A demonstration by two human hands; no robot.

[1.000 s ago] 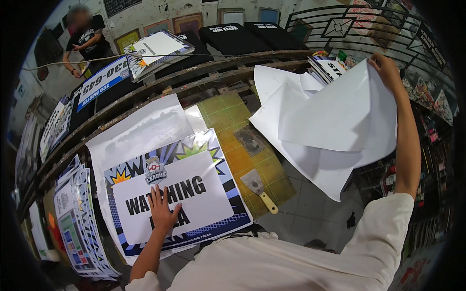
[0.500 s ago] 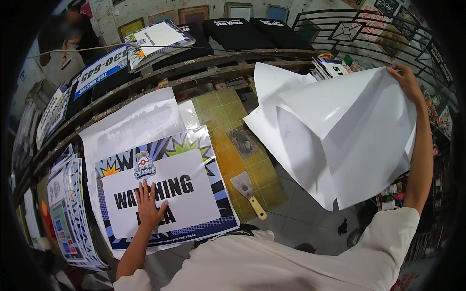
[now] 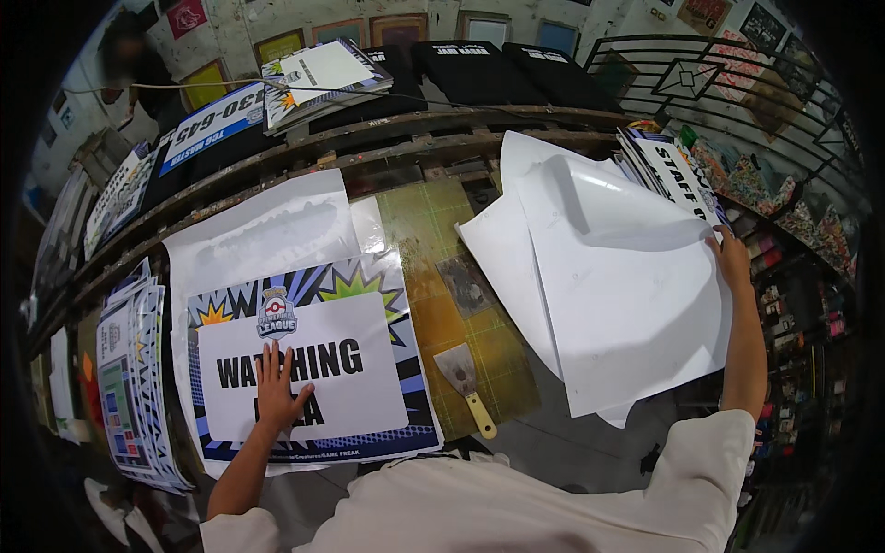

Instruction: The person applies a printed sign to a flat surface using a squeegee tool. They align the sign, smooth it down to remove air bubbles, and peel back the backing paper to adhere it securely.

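My left hand (image 3: 279, 392) lies flat with fingers spread on a printed sign (image 3: 364, 401), which has a white panel, black lettering and a blue, orange and green starburst border. Beneath the sign lies a larger white backing sheet (image 3: 277, 217). On the right, my right hand (image 3: 733, 260) pinches the right edge of a large white sheet (image 3: 636, 313), which lies over another with a raised fold near its far side. Between the two sits a putty knife (image 3: 468, 387) with a cream handle, on a stained yellow-green cutting mat (image 3: 424, 217).
A dark, flat metal piece (image 3: 466, 288) rests on the mat. Stacked signs (image 3: 668, 170) stick out behind the white sheets; more prints (image 3: 134, 387) stand at far left. Folded black shirts (image 3: 479, 74) and signs line the back rack. Another person (image 3: 152, 83) stands at the back left.
My right hand has come down and inward, lowering the white sheet so that it lies flatter and uncovers more of the stacked signs. My left hand stays on the printed sign.
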